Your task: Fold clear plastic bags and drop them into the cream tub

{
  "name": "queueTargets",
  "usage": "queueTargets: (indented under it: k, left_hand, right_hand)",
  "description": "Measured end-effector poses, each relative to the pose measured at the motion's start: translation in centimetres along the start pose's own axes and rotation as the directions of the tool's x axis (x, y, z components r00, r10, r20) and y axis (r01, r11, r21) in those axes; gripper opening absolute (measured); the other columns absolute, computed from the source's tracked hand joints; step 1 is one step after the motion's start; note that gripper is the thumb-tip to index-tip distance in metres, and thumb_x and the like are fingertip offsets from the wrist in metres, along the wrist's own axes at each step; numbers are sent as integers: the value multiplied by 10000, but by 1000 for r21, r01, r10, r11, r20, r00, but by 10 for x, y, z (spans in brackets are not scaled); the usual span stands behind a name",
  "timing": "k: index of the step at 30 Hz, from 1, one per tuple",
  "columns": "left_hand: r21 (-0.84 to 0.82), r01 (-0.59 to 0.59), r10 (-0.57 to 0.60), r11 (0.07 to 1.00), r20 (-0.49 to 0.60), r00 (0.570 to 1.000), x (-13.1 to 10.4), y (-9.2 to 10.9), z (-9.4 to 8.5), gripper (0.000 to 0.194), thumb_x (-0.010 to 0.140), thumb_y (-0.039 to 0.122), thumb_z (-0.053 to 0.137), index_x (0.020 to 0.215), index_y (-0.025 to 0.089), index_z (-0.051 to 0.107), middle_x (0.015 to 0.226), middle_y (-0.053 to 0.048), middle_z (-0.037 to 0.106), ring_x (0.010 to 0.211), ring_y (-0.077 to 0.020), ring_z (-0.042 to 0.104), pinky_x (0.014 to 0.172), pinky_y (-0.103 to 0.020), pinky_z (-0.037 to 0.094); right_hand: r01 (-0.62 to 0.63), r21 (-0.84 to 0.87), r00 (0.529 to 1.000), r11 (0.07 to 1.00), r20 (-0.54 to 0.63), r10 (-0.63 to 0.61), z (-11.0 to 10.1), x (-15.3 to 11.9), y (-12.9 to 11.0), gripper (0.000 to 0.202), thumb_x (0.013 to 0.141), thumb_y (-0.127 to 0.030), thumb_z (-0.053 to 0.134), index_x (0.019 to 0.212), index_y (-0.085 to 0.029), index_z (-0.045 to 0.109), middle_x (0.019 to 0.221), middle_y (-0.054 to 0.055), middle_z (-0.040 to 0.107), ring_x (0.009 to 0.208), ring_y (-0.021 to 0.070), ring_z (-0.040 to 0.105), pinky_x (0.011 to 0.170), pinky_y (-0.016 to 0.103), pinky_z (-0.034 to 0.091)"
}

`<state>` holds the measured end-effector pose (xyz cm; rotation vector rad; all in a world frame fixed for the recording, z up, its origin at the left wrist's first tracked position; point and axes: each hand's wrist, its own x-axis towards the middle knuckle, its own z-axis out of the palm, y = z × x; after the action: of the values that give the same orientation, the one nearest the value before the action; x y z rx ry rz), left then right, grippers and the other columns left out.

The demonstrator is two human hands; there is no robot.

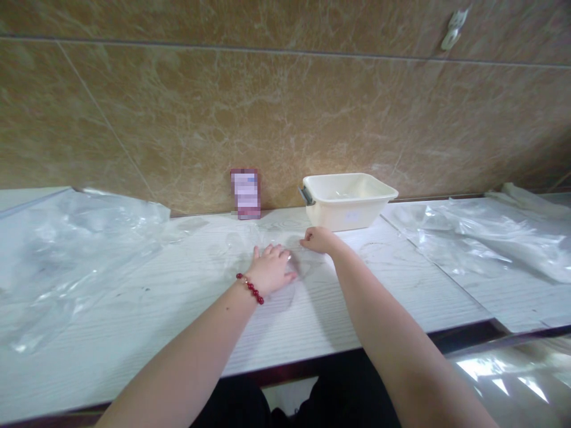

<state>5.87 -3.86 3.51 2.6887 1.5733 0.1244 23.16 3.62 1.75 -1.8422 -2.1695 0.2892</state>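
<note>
My left hand (272, 268), with a red bead bracelet (252, 288) at the wrist, lies on the white wood-grain table (325, 330). Its fingers are spread, palm down. Faint outlines of clear plastic (236, 239) show around and beyond it, but their shape is hard to make out. To the right, my right hand (319, 240) is closed, thumb and fingertips pinched together low over the table. Whatever it pinches is too clear or too small to see. Just behind that hand stands a cream plastic bin (350, 214) with a grey side handle.
Crumpled clear plastic bags (102, 232) cover the table at the left, and more plastic bags (482, 235) lie at the right. A phone (246, 195) leans upright against the brown marbled wall (200, 119). The table's dark front edge (285, 373) runs before my legs.
</note>
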Motion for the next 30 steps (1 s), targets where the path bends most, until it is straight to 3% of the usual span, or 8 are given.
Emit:
queueTargets:
  k: [5, 7, 10, 13, 17, 21, 26, 30]
  left_hand:
    - [50, 68, -76, 996, 178, 981, -11, 13, 0, 674, 688, 581, 343, 1230, 182, 303, 1330, -144, 216, 1190, -331, 185, 842, -616, 174]
    - [48, 106, -114, 993, 222, 968, -10, 13, 0, 705, 682, 601, 314, 1253, 192, 257, 1342, -141, 182, 1193, -343, 165, 808, -627, 213]
    - [36, 123, -128, 992, 274, 953, -8, 11, 2, 731, 678, 625, 262, 1272, 203, 212, 1355, -125, 143, 1200, -351, 129, 779, -626, 253]
    - [26, 138, -140, 990, 284, 949, -7, 11, 4, 753, 672, 639, 240, 1285, 206, 179, 1363, -117, 106, 1208, -346, 102, 791, -630, 236]
    - [-15, 155, -144, 988, 289, 946, -9, 12, 0, 801, 651, 660, 254, 1294, 192, 156, 1365, -120, 77, 1212, -354, 72, 810, -629, 209]
    - [-28, 197, -184, 980, 247, 951, -15, 21, -8, 870, 610, 657, 356, 1286, 133, 198, 1346, -176, 117, 1199, -390, 75, 802, -639, 195]
    - [-35, 267, -240, 963, 344, 908, -24, 36, -20, 906, 570, 590, 491, 1276, 92, 219, 1335, -204, 124, 1180, -430, 82, 766, -657, 214]
    - [-46, 312, -272, 949, 381, 884, -24, 38, -22, 919, 567, 585, 501, 1288, 111, 186, 1345, -190, 73, 1191, -419, 41, 780, -647, 217]
  right_hand:
    - [80, 239, 977, 968, -214, -28, -6, -8, -19, 145, 702, -286, 474, 726, -160, 541, 657, 26, 577, 627, 107, 536, 579, 202, 399]
    - [110, 507, 994, 855, -65, -89, -2, -10, -31, 145, 746, -275, 433, 744, -160, 521, 646, 14, 567, 564, 80, 533, 552, 194, 422]
    - [-70, 789, 965, 611, 208, -159, 14, -6, -40, 146, 771, -248, 409, 702, -153, 495, 632, 6, 553, 510, 57, 523, 531, 197, 453]
    - [-105, 858, 988, 503, 146, -43, 29, 5, -33, 153, 781, -226, 388, 680, -150, 475, 648, 1, 544, 550, 46, 521, 586, 193, 460]
    - [-10, 675, 991, 737, -93, 99, 28, 12, -21, 178, 782, -275, 380, 731, -160, 506, 675, 1, 562, 642, 71, 528, 653, 211, 438]
    - [209, 426, 960, 880, -259, -103, 12, -1, -38, 234, 797, -292, 353, 873, -178, 543, 849, 30, 594, 800, 110, 532, 739, 242, 404]
    - [530, 339, 802, 777, 96, -589, 17, -1, -77, 325, 821, -250, 307, 1094, -235, 482, 1104, 5, 525, 1032, 120, 451, 876, 265, 323]
    - [640, 175, 699, 748, 273, -661, 35, 23, -87, 393, 821, -283, 308, 1204, -222, 378, 1270, 23, 353, 1192, 157, 251, 977, 356, 164]
